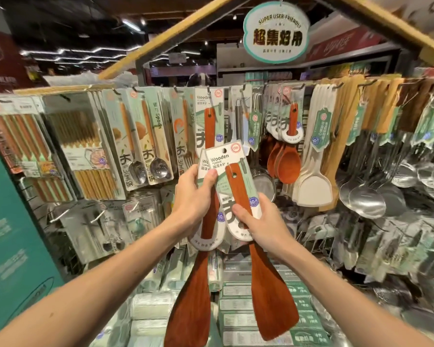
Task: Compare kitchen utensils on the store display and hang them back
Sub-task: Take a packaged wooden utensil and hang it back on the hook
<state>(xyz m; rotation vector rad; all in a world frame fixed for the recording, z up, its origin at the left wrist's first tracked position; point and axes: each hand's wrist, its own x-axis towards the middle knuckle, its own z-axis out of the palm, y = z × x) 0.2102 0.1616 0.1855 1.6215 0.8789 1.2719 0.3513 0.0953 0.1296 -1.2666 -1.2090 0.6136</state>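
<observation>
The person stands close to a store rack (68, 88) full of kitchen tools on hooks. Each hand holds one wooden turner on a paper card. The left hand (194, 196) grips the left turner (193, 304) near the top of its card, with the thumb pressed on the front. The right hand (263, 227) grips the right turner (276, 296) at the handle, with the thumb across it. The two turners are side by side in front of the rack, blades down, and their cards overlap at the top. A third turner (209, 126) hangs on a hook just behind them.

On the rack, from left to right, there are chopstick packs (85, 146), steel spoons (156, 136), red wooden spoons (288, 159), pale spatulas (313, 186) and steel ladles (366, 199). Stacked boxes (248, 314) lie below. A round sign (276, 33) hangs above under slanted wooden beams. A teal panel (10, 234) stands at the left. The ceiling is dark, with strip lights (85, 51).
</observation>
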